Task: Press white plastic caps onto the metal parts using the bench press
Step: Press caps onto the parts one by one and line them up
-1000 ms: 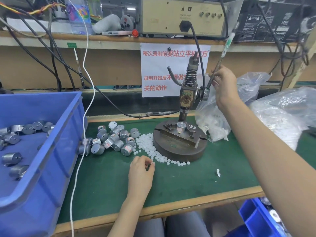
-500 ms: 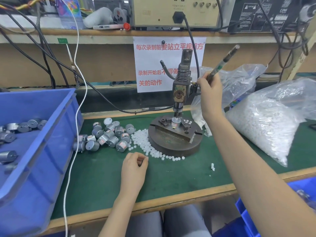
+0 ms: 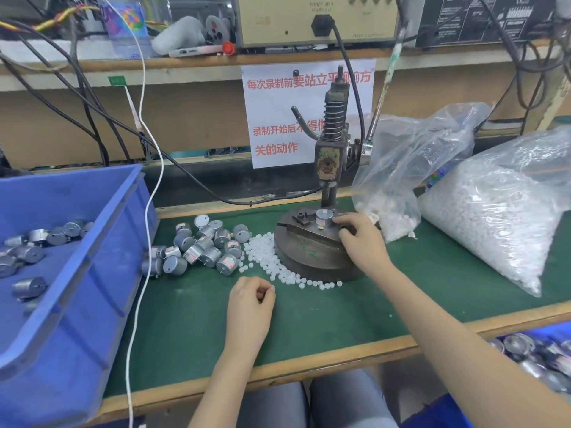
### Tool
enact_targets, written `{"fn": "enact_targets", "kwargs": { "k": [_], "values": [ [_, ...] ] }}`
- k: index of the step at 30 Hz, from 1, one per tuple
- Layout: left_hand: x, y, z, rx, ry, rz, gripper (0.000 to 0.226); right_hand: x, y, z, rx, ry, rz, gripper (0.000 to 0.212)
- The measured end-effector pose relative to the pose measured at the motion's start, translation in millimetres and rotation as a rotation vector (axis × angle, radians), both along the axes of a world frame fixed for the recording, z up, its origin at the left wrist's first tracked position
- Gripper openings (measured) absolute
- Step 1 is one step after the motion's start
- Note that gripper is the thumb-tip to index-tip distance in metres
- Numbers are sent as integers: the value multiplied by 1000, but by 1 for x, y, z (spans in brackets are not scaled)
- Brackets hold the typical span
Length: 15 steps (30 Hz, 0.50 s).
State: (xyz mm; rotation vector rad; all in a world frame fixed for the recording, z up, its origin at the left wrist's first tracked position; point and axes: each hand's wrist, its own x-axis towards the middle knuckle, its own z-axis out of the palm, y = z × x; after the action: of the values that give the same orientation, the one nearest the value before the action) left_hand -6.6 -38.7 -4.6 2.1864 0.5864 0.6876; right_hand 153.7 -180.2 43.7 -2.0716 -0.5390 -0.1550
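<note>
Nearest, lower right: near blue bin with metal parts in it, too blurred to say if capped. left hand rests on the green mat, fingers curled in, thumb and forefinger pinching what looks like 1 white cap (tiny, so that's a read, not a certainty). Just past it, loose caps lie in an arc against the press base, touching a heap of metal parts; more parts sit in the big blue bin on the left. right hand lies on the base, fingertips against the right side of the 1 metal part standing upright in the fixture under the ram; fingers bent, can't tell if they clamp it or only touch. Ram is up, lever unattended. Progress: this part is at the load/unload point, cap on its shaft not resolvable; heap, big bin and 2 bags of caps suggest most of the batch is left. Materials: parts are short steel-grey cans, smooth, thin shaft, likely to roll. Caps are small, round, translucent-white plastic, probably light and easy to scatter. Base is a round, worn metal disc that looks heavy, coil spring on the column. Bags are thin, crinkly clear film.
</note>
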Motion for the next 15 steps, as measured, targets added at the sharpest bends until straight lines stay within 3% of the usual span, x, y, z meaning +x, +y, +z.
{"fn": "enact_targets", "kwargs": {
  "k": [2,7,9,15],
  "values": [
    [0,0,0,-11,0,1,19,2,5,-3,-25,-76,3,30],
    [0,-2,2,42,24,-62,9,11,24,3,-117,-117,64,57],
    [-1,-3,2,82,33,-114,4,11,29,3,-190,-173,101,53],
    [-1,-2,2,99,16,-121,7,-4,26,1,-149,-241,67,36]
  ]
}}
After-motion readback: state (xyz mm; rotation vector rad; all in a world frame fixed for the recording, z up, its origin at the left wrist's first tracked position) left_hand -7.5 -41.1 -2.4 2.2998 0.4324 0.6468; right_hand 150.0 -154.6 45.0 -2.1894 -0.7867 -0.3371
